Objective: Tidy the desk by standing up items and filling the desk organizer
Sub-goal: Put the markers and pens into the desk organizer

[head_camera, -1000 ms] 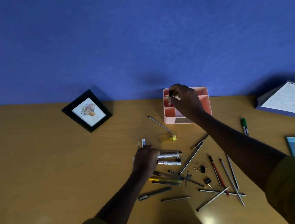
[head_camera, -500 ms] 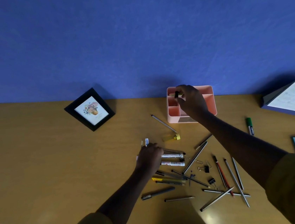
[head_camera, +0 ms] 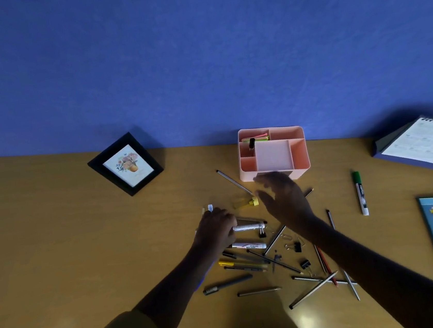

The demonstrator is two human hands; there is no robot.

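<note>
Head view.

- Pink organizer (head_camera: 247, 172) stands at the back of the desk (head_camera: 58, 249), against the blue wall. Its left compartments hold coloured strips and one dark-capped marker (head_camera: 251, 143), upright. The other compartments look empty.
- Right hand (head_camera: 285, 201) hovers just in front of the organizer, fingers spread wide, holding nothing.
- Left hand (head_camera: 217, 231) lies further forward and to the left, fingers curled over the ends of two white markers (head_camera: 249, 227). Whether it actually grips them cannot be told.
- Loose pencils (head_camera: 318, 287) and binder clips (head_camera: 297, 247) are scattered in front of the organizer. A green marker (head_camera: 360, 193) lies to its front right.

Risks, as judged:
- The right hand's return sweep could knock the small yellow-capped item (head_camera: 249, 202) or roll the pencil lying beside the organizer's front left corner.
- Crossed pencils may drag neighbours when one is lifted.
- The clips are small and easy to miss in this dim light.

Change from the earlier frame:
- The right hand was over the organizer's left side, pinching the dark-capped marker.
- That marker now stands inside, and the hand has drawn back, empty.
- The left hand has barely shifted.
</note>
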